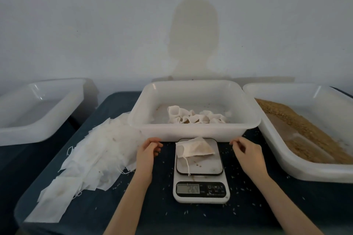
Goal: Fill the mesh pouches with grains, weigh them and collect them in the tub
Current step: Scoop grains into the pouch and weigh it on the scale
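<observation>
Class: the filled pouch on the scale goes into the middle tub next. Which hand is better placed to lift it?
Left, marginally: the left hand is nearer the white grain-filled mesh pouch on the white digital scale than the right hand; both hold nothing.

Glossy plastic tub (193,131), matt mesh pouch (194,149)

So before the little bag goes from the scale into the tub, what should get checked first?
1. Filled pouch lies fully on the scale platform: ok, though its string hangs over the front edge.
2. Display shows a reading: ok, but the digits are too blurred to read surely.
3. Left hand and right hand off the scale: ok, both beside it, holding nothing.
4. Middle tub has room: ok, a few filled pouches lie inside.
5. Pouch closed tight: cannot tell.
6. Empty pouches ready for the next one: ok, piled on the left.
</observation>
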